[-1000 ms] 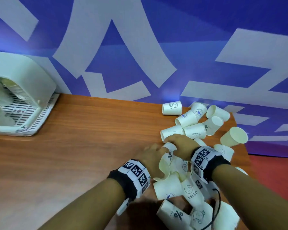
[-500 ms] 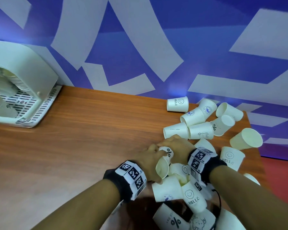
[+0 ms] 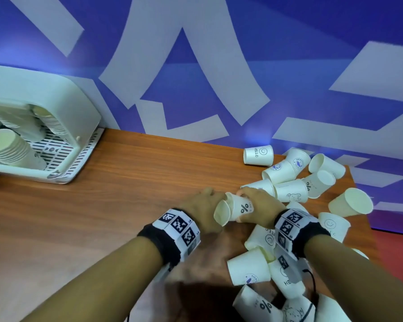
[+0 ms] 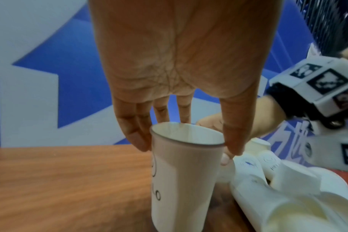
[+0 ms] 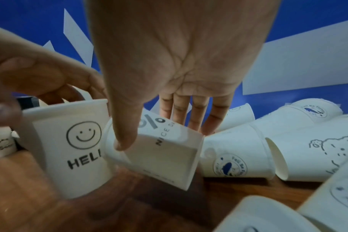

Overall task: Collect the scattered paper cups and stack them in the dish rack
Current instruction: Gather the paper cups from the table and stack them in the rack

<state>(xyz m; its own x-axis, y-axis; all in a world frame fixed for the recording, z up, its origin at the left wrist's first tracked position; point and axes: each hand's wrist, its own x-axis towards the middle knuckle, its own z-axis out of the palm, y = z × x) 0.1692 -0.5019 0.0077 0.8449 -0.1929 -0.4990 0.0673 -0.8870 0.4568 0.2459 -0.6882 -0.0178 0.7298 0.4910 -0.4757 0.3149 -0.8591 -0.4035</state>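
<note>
Many white paper cups (image 3: pixel 291 191) lie scattered at the right end of the wooden table (image 3: pixel 130 187). My left hand (image 3: pixel 209 201) grips the rim of a "HELLO" smiley cup (image 4: pixel 181 172) between thumb and fingers, its mouth facing me (image 3: pixel 221 213). Right beside it, my right hand (image 3: pixel 249 198) holds a tilted cup printed with a percent sign (image 3: pixel 242 206), thumb on its side (image 5: pixel 123 138). The two held cups (image 5: pixel 75 144) (image 5: pixel 165 157) touch. The white dish rack (image 3: pixel 63 108) stands far left with stacks of nested cups (image 3: pixel 7 147) inside.
A blue and white patterned wall (image 3: pixel 196 77) runs behind the table. More loose cups (image 3: pixel 249 268) lie under my right forearm near the front edge. One cup (image 3: pixel 350 202) sits at the table's right edge, above a red floor (image 3: pixel 396 252). Bare wood lies between the rack and my hands.
My right hand has picked the percent cup out of the pile and tilted it against the cup in my left hand. Both hands have moved slightly away from me.
</note>
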